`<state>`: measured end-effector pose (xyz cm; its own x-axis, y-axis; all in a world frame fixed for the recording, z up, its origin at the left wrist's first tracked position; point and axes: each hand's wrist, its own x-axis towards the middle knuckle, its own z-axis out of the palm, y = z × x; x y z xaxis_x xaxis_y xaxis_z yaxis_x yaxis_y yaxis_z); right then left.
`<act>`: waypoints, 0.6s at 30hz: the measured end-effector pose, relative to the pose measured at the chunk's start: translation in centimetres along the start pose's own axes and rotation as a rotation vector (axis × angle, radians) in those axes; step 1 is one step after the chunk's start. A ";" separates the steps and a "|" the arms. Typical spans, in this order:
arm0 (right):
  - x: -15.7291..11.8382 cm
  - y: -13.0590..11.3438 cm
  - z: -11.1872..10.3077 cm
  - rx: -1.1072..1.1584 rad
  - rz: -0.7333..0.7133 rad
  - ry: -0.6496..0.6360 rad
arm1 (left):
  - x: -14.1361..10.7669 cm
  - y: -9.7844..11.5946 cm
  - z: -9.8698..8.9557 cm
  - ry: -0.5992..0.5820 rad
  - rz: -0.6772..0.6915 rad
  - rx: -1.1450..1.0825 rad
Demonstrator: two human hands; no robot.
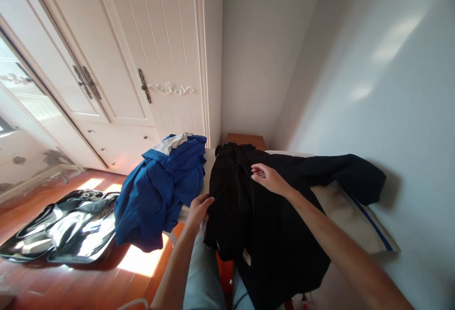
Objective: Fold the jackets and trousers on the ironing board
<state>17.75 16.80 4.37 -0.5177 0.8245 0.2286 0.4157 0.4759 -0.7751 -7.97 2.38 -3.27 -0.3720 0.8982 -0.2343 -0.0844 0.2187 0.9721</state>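
Observation:
A black garment (280,224) lies spread in front of me, one sleeve stretched out to the right and a small pale tag near its lower edge. At its left edge, my left hand (199,209) has its fingers closed on the black cloth. My right hand (268,177) rests over the upper middle of the garment with curled fingers; what they pinch, if anything, is too small to make out. Blue clothing (159,186) with a whitish piece on top lies to the left of the black garment.
On the floor at the left lies an open suitcase (71,229) with things in it. A white wardrobe (142,40) stands behind. At the right, a pale cushion (350,215) with a blue stripe is by the wall. A brown wooden piece (249,139) shows behind the garment.

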 end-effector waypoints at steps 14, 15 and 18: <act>6.1 -4.1 6.6 -0.310 0.228 -0.253 | -2.0 2.6 9.6 -0.208 0.318 0.128; 5.9 -3.4 5.5 -0.232 0.245 -0.253 | -1.8 2.4 9.1 -0.253 0.274 0.063; 4.4 -1.5 2.4 0.276 0.329 -0.185 | 0.2 1.0 6.5 -0.137 0.194 -0.108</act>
<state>13.07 18.97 5.10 -0.5268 0.8375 -0.1453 0.3785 0.0781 -0.9223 -2.08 5.26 -2.34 -0.2630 0.9641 -0.0352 -0.1247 0.0022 0.9922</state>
